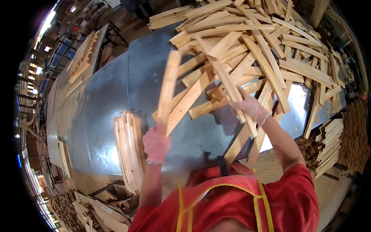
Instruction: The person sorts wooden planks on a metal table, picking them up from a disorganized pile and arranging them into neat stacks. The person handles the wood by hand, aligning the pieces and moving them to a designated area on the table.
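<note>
The counter (104, 96) is big and grey. My left hand (157, 143) is wrapped round 1 board (169, 85), held up over it; my right hand (252, 108) grips another board (224, 75). The neat stack (129, 150) on my left looks done; the big messy pile (266, 50) looks left to do.

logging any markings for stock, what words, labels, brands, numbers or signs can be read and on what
None can be read.
Small bluish patch at lower left: too small to tell whether it is lettering.
Board in left hand: none visible.
Heaped boards: none readable.
</note>
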`<state>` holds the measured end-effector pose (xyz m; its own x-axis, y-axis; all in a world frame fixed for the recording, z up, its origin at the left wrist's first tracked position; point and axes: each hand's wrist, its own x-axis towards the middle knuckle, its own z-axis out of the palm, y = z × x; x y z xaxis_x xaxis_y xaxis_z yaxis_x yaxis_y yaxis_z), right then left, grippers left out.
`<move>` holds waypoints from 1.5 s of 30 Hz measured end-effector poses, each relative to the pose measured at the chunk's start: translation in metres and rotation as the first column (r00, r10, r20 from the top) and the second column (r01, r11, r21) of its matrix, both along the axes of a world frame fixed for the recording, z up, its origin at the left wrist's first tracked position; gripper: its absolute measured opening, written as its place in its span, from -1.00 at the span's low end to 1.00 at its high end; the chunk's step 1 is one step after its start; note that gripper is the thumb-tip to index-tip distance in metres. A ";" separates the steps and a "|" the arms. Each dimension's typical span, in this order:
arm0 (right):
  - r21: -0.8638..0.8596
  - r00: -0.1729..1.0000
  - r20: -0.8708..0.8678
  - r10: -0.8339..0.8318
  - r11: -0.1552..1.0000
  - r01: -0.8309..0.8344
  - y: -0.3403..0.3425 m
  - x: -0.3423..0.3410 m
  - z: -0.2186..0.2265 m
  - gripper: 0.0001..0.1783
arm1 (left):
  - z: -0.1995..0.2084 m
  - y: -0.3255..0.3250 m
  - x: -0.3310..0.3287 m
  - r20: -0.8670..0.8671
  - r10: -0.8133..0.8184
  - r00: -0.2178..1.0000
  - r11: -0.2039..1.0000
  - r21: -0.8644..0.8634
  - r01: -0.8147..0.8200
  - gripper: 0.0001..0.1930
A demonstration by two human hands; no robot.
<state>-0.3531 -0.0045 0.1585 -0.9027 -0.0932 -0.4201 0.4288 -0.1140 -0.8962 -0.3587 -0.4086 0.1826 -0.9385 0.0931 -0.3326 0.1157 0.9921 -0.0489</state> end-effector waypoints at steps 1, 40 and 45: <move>-0.232 0.999 0.018 -0.037 0.972 0.040 -0.020 0.018 0.004 0.18 | -0.007 -0.033 0.018 -0.035 0.082 0.996 0.977 0.199 -0.074 -0.01; 0.964 0.986 0.061 -0.153 0.266 -0.018 0.166 -0.008 0.037 -0.38 | -0.071 0.249 -0.087 -0.229 -0.367 0.901 0.891 0.192 0.412 -0.25; 0.480 0.922 0.091 -0.376 0.828 0.290 0.126 0.112 0.032 0.11 | -0.050 0.198 -0.108 -0.283 -0.445 0.850 0.875 0.064 0.480 -0.35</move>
<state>-0.2412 0.1214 0.1910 -0.7518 0.4376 -0.4933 0.5917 0.1175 -0.7976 -0.4666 -0.2106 0.1328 -0.8255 0.5625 -0.0467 0.5636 0.8259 -0.0157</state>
